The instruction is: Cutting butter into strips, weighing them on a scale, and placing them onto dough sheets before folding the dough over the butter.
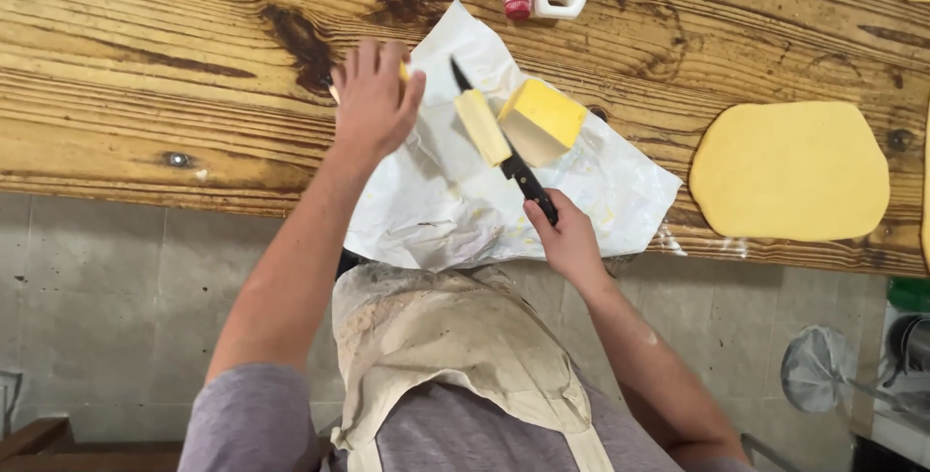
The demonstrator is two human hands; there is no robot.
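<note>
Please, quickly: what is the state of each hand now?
Left hand: closed on a butter piece.
Right hand: closed on the knife, a butter slice on its blade.

Yellow butter block (542, 118), white wrapper (620, 191), black-handled knife (504, 147), brown-grained table (145, 65).

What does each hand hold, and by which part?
The right hand holds a knife by its black handle; a butter slice lies on the blade. The left hand grips a small yellow piece, mostly hidden.
</note>
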